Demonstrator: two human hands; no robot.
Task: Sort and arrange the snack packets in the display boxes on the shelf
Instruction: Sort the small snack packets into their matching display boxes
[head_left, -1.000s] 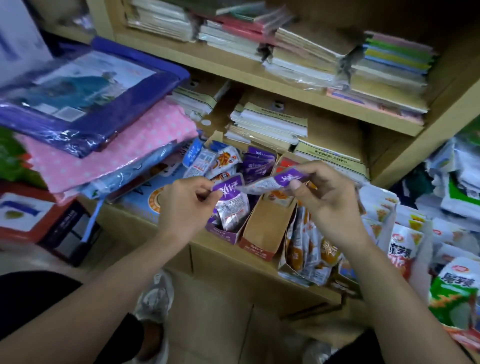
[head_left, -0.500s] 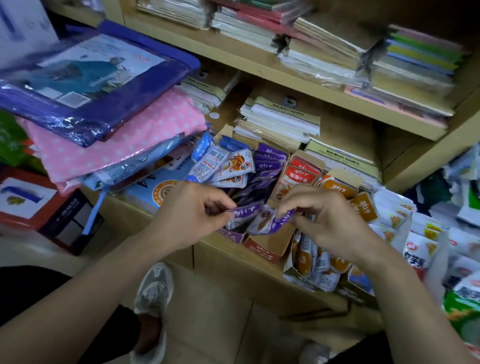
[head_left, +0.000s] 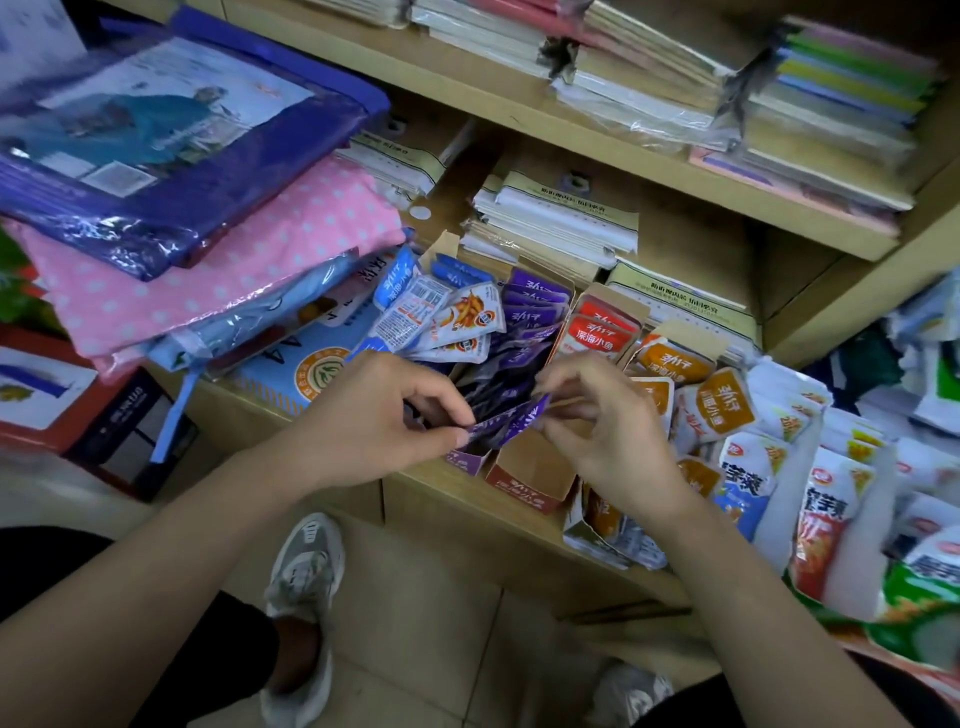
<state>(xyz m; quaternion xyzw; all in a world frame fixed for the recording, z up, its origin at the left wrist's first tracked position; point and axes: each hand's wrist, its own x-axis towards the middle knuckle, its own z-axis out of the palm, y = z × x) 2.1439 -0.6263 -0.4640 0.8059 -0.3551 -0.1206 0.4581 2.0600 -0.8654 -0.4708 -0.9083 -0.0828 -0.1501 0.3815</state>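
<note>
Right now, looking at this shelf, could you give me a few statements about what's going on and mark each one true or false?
1. The left hand and the right hand each have a grip on the purple packets. True.
2. The orange packets sit left of the purple ones. False: they sit to the right, beyond the red packets.
3. The pink dotted bundle lies on top of the dark blue package. False: the blue package lies on the pink bundle.
4. The red box shows bare cardboard inside its front part. True.
</note>
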